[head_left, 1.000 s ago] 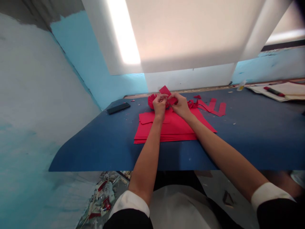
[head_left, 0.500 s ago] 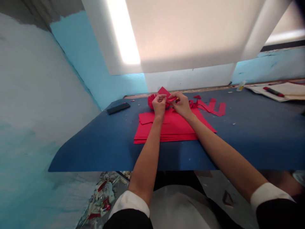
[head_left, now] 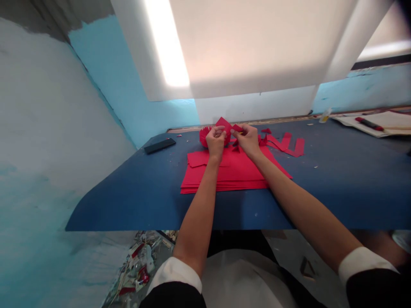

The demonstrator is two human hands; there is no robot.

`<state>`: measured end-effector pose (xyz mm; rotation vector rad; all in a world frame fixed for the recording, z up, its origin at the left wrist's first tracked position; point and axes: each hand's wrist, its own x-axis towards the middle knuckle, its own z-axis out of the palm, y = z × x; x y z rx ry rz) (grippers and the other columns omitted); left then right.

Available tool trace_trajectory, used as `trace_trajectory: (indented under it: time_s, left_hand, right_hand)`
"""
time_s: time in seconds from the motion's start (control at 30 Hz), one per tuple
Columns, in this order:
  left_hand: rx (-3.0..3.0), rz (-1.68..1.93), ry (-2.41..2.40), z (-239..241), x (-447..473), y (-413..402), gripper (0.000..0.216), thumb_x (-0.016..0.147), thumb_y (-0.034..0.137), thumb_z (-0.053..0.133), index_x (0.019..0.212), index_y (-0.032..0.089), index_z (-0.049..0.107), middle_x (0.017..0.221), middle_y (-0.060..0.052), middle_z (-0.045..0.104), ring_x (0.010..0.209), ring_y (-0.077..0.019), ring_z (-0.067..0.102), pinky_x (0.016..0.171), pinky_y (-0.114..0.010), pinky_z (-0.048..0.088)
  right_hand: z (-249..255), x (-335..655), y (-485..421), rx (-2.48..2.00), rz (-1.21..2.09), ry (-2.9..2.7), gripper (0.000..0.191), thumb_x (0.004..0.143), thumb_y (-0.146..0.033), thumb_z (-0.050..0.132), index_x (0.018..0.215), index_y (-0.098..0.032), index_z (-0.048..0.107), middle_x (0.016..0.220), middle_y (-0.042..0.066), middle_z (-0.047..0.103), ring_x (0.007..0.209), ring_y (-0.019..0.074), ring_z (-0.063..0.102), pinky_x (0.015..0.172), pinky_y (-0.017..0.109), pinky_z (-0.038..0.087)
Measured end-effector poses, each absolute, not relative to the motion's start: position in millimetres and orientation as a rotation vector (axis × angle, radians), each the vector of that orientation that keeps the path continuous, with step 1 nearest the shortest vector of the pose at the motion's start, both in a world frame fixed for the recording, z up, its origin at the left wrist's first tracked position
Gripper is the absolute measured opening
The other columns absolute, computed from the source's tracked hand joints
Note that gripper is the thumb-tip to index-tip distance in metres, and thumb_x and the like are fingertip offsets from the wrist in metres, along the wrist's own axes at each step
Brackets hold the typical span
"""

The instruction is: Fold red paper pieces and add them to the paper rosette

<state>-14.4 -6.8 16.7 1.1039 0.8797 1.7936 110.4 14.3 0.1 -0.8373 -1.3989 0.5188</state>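
Observation:
My left hand (head_left: 216, 141) pinches a red paper piece (head_left: 224, 124) whose pointed corner stands up above the fingers. To its right, my right hand (head_left: 248, 140) is closed on a smaller red paper piece (head_left: 236, 127). A small yellow bit shows at the right fingers, too small to name. Just left of and behind my left hand sits a round, spiky red folded-paper piece (head_left: 203, 137). Both hands are above a stack of red paper sheets (head_left: 240, 171), with a loose red piece (head_left: 196, 158) lying on its left part.
Red paper strips (head_left: 299, 146) and a small red scrap (head_left: 266, 130) lie to the right on the blue table (head_left: 128, 192). A dark phone-like object (head_left: 159, 146) is at left. Far right are a small bottle (head_left: 325, 115), a notebook (head_left: 391, 117) and a red-and-black marker (head_left: 369, 124).
My hands have moved slightly apart. The right hand has shifted a little to the right with the smaller red piece, while the left still holds the upright red paper.

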Motion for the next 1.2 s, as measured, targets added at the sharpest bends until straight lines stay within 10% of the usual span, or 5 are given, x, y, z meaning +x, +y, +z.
trace_trajectory:
  time_s: [1.2]
  left_hand:
    - [1.081, 1.732, 0.817, 14, -15, -7, 0.018, 0.087, 0.002, 0.068, 0.085, 0.018, 0.074, 0.077, 0.0, 0.072, 0.069, -0.0113, 0.067, 0.073, -0.025, 0.055]
  right_hand:
    - [12, 106, 1, -0.861, 0.694, -1.253, 0.017, 0.069, -0.027, 0.081, 0.067, -0.021, 0.065, 0.065, -0.001, 0.067, 0.06, 0.0144, 0.059, 0.059, 0.03, 0.052]
